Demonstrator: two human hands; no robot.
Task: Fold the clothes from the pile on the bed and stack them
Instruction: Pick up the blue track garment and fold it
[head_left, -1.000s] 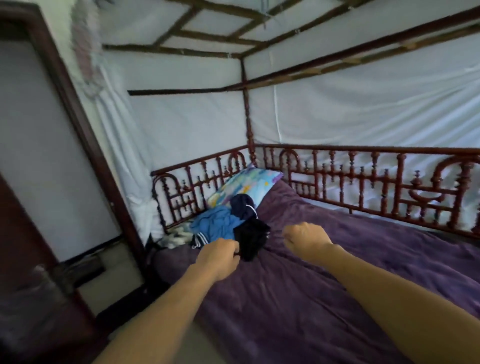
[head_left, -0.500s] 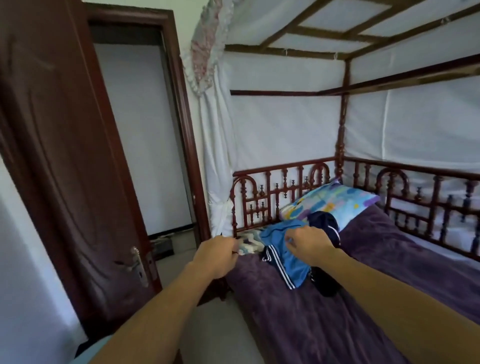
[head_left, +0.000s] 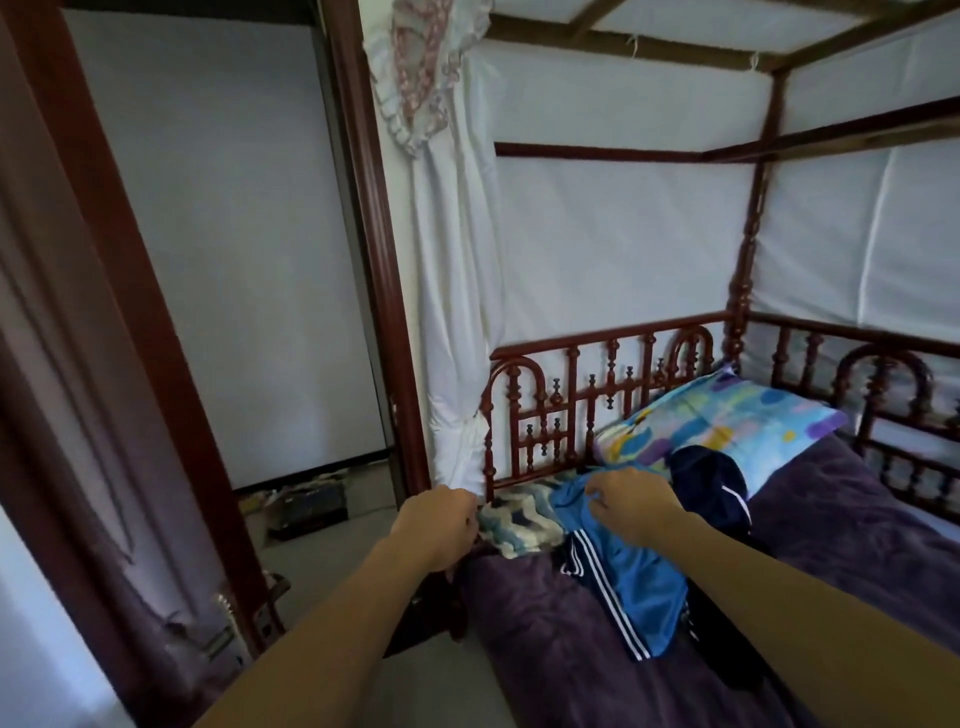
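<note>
A small pile of clothes lies at the head of the bed by the pillow. Its blue garment with white side stripes (head_left: 631, 582) hangs down over the purple bedspread (head_left: 545, 639). My right hand (head_left: 631, 501) pinches the top edge of that blue garment. A dark navy garment (head_left: 709, 480) sits behind it, against the pillow. A patterned blue-and-cream cloth (head_left: 519, 522) lies to the left at the bed's corner. My left hand (head_left: 441, 525) is curled at the edge of that patterned cloth; whether it grips the cloth is hidden.
A colourful pillow (head_left: 727, 421) leans on the red wooden headboard rail (head_left: 597, 364). A tied white curtain (head_left: 457, 312) hangs at the bedpost. A dark wooden door (head_left: 104, 467) stands open on the left, with boxes (head_left: 306, 504) on the floor beyond.
My view has swung left toward the door. My right hand moved onto the pile and took hold of the blue garment, which now hangs unfurled. My left hand shifted to the patterned cloth.
</note>
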